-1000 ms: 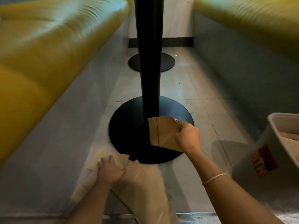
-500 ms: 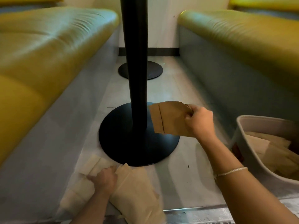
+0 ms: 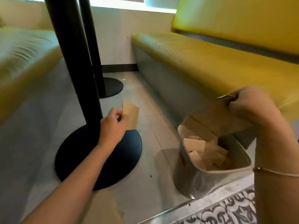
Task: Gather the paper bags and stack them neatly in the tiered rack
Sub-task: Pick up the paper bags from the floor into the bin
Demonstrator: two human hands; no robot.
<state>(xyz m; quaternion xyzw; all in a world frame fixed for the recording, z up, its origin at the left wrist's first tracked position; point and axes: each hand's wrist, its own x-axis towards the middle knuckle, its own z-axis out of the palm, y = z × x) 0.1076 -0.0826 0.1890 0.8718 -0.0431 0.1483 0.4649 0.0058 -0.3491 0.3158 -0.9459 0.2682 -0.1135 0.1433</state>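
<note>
Benches in yellow upholstery are filling the upper right and left edge of the frame, with grey floor running between them. Two black table posts are rising at upper left, the nearer one standing on a round black base at lower centre. At right of centre a pale tub is sitting on the floor, holding several paper bags. Just above its rim, your right hand is pinching the top edge of a brown bag, blurred, which is hanging tilted over the tub. Near centre, your left hand is gripping a smaller brown bag between thumb and curled fingers, holding it upright above the base. More bags are lying blurred at the bottom edge. A thin bracelet is circling your right wrist
</note>
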